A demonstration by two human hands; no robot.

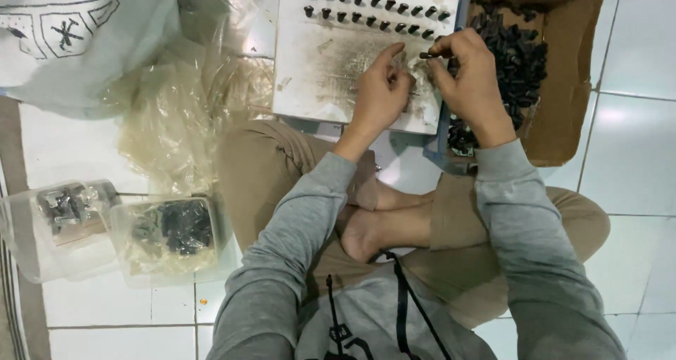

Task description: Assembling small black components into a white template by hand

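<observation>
While the person sits cross-legged on the white tiled floor (pixel 634 156), two clear plastic tubs stand at eight o'clock; the left tub (pixel 60 222) holds grey metal pieces, and the right tub (pixel 169 237), just beside it, holds dark parts on crumpled film; a heap of clear plastic wrapping (pixel 183 113) lies at ten o'clock, with a white printed sack (pixel 77 36) above it at eleven o'clock. At twelve o'clock a white board (pixel 317 64) lies flat past the knees, worn and smudged across its middle; two rows of small black pegs (pixel 373 11) stand upright along its far edge. The left hand (pixel 380 96) rests on the near right part of the board, its forefinger stretched out toward one o'clock, the other fingers curled loosely; whether they grip anything cannot be told. Just beside it at one o'clock the right hand (pixel 472 78) is closed, thumb and forefinger pinching one small black peg (pixel 427 55) that lies sideways above the board's right edge, close to the left forefinger's tip; the two hands are near but not touching. Further right, at two o'clock, an open cardboard box (pixel 570 99) holds a heap of loose black pegs (pixel 521 57), partly hidden behind the right hand; grey sleeves (pixel 296 233) cover both forearms.
</observation>
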